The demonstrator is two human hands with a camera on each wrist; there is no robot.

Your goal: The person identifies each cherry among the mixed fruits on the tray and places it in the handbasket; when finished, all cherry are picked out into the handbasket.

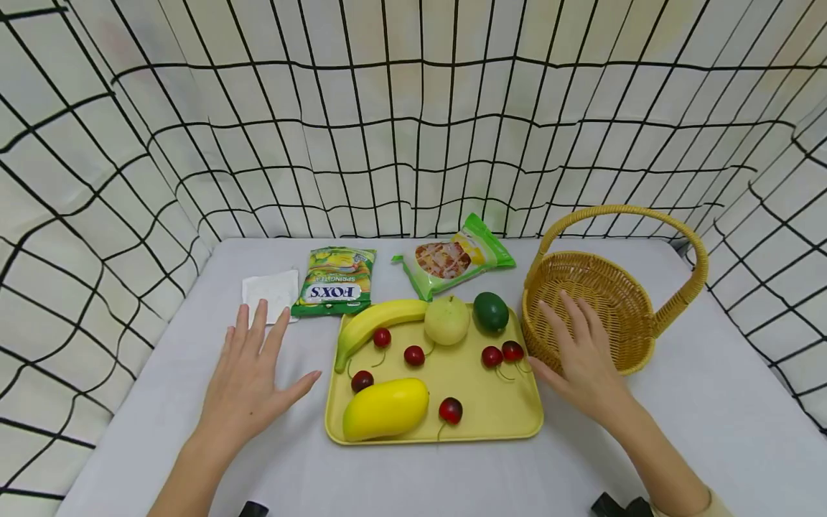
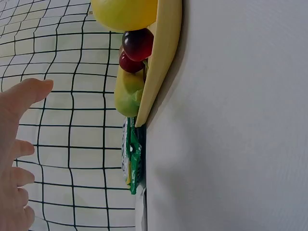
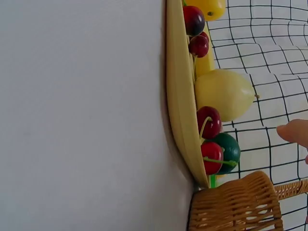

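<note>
My left hand [image 1: 248, 388], fingers spread, hovers left of a yellow tray [image 1: 484, 424] and holds nothing. My right hand [image 1: 584, 359] is spread too, overlapping the front of a wicker basket [image 1: 620, 287] in the head view. On the tray lie a banana [image 1: 381, 319], a pale round pear [image 1: 447, 321], a dark green avocado-like fruit [image 1: 491, 312] and a yellow mango [image 1: 388, 409]. Several dark red cherries with stems, one of them a cherry [image 1: 450, 411] near the front edge, are scattered among them. In the right wrist view only part of the right hand [image 3: 296, 134] shows.
Behind the tray lie a green FOX'S candy bag [image 1: 336, 280] and a green-and-white snack bag [image 1: 452, 258]. A white tissue [image 1: 270, 291] is at the back left. Black netting [image 1: 413, 129] over white walls encloses the white table [image 1: 413, 481]. The basket's tall handle [image 1: 620, 210] arches upward.
</note>
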